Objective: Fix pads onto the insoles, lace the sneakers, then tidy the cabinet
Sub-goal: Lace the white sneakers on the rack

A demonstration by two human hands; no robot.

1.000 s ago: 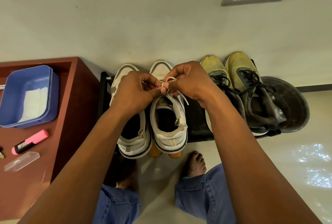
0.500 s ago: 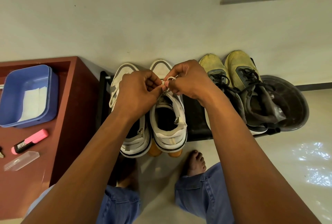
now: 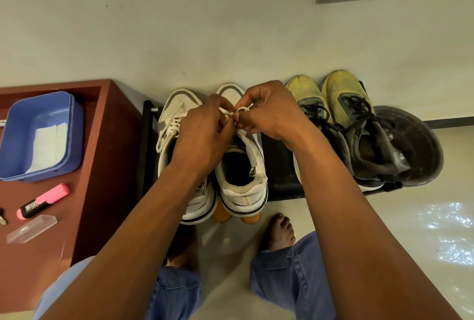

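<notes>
A dark red wooden worktop (image 3: 102, 166) stands left of the black shoe rack (image 3: 279, 173), the landmark here. On the rack, at its left end, sit two white sneakers (image 3: 241, 166); at its right end, a worn yellow pair (image 3: 333, 96) with black laces. Above the right-hand white sneaker, the left hand (image 3: 202, 135) and right hand (image 3: 269, 112) meet: the fingers (image 3: 239, 117) of both are curled in, pinching a thin, cream, cord-like lace (image 3: 242, 109) whose small loop shows between them. The left-hand white sneaker appears already laced; the right-hand one seems to be at the knotting stage, so lacing is judged nearly finished. Whether pads are fixed to the insoles cannot be told. Tidying is judged still to come: on the worktop, well left of the rack, lie a blue plastic tub (image 3: 64, 127) holding white sheets, a pink highlighter (image 3: 43, 200), and a clear plastic case (image 3: 30, 228).
</notes>
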